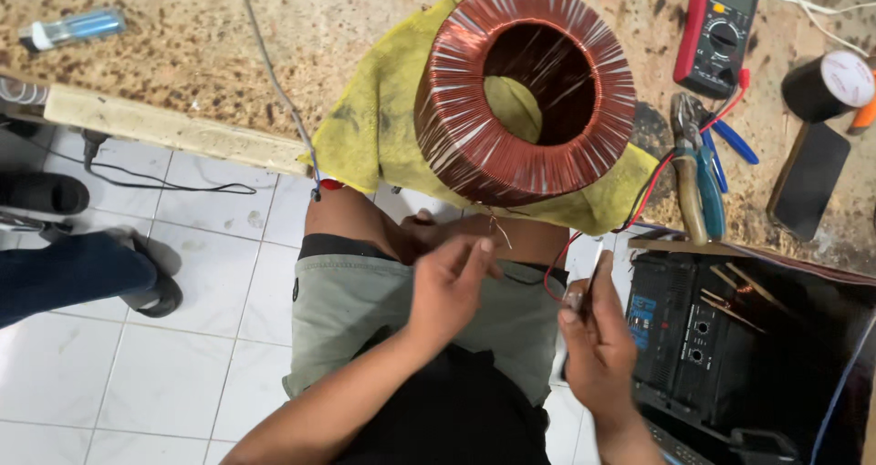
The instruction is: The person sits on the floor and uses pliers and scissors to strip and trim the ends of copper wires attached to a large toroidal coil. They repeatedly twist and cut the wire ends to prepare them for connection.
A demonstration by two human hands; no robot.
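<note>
- Two bare hands are working just below a large copper-wound toroidal coil, which is sitting on a yellow cloth at the edge of a speckled work surface
- Left hand is pinching something very thin between thumb and fingertips, apparently a fine lead wire trailing down from the coil; the wire itself is barely showing
- Right hand is closing around a small dark tool or strip, held upright; what it is exactly is too blurred to tell
- Judging by this, the step in hand is preparing or cleaning the end of a coil lead, and the next move is calling for a steady, delicate grip so the thin wire is not snapping
- Coil is lying above and ahead of both hands, well apart from them, joined only by the lead
- Red wire is running from a multimeter toward the right hand
- Pliers are lying on the surface to the right, beside an open black amplifier chassis
</note>
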